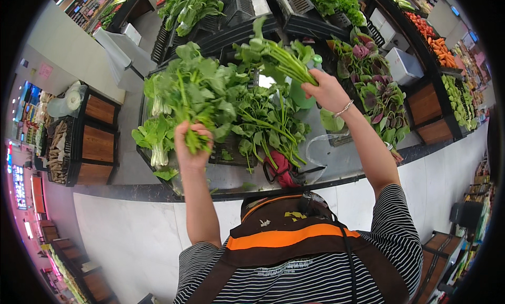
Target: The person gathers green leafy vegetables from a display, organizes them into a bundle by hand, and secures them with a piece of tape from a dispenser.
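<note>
My left hand (194, 144) is closed around the stems of a bunch of leafy greens (201, 87), its leaves spreading upward over the counter. Further to the right, my right hand (325, 89) grips the stem ends of another bunch of greens (282, 57), which points up and to the left. Between my hands, loose leafy greens (272, 122) lie on the metal counter (236, 177). A green spray bottle (303, 91) stands just below and left of my right hand, partly hidden. Pale-stemmed greens (159, 154) lie left of my left hand.
A crumpled red bag (282, 170) with a black strap lies near the counter's front edge. Red-and-green amaranth (375, 87) is piled at the right. Black crates (240, 12) stand behind, some holding greens. A wooden-sided stand (98, 134) is at the left.
</note>
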### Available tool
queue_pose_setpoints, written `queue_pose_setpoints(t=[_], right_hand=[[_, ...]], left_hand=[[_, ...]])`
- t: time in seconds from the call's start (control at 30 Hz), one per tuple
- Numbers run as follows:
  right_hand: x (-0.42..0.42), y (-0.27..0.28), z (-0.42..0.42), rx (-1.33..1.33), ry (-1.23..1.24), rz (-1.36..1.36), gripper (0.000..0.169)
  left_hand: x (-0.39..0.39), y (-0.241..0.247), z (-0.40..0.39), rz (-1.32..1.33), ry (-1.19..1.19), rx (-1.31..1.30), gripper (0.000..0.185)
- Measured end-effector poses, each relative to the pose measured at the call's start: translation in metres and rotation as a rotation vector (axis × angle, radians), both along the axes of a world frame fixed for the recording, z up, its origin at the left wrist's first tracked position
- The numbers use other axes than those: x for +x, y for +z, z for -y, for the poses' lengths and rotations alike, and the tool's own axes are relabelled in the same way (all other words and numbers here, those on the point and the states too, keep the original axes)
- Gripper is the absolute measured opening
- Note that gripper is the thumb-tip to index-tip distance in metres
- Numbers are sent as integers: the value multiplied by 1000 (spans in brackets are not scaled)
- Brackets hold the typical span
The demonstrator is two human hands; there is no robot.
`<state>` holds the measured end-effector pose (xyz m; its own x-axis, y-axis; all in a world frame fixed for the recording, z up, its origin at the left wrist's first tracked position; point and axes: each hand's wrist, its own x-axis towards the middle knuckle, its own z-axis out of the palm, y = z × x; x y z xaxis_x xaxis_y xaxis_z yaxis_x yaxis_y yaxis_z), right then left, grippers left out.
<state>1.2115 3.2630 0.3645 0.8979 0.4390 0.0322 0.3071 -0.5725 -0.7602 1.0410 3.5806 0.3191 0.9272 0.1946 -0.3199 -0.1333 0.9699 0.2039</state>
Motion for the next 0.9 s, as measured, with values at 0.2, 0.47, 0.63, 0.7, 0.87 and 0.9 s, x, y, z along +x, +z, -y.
queue_pose_setpoints(t=[0.2,0.47,0.63,0.7,0.87,0.9], right_hand=[[-17,35,-46,124,-7,64,26],[-93,-93,-110,-433,132,-160,45],[-97,-134,-106,-535,292,159,40],[-88,-119,-107,-391,435,27,36],[-64,-114,-105,-355,436,-339,46],[-63,-112,-106,-380,469,-355,46]], left_hand=[[22,-77,84,-39,-166,106,15],[5,-164,130,-85,-255,86,25],[-19,-161,119,-143,-358,92,31],[-26,-166,112,-126,-289,72,32],[-27,-129,111,-44,-206,53,37],[-28,-132,108,-49,-210,101,40]])
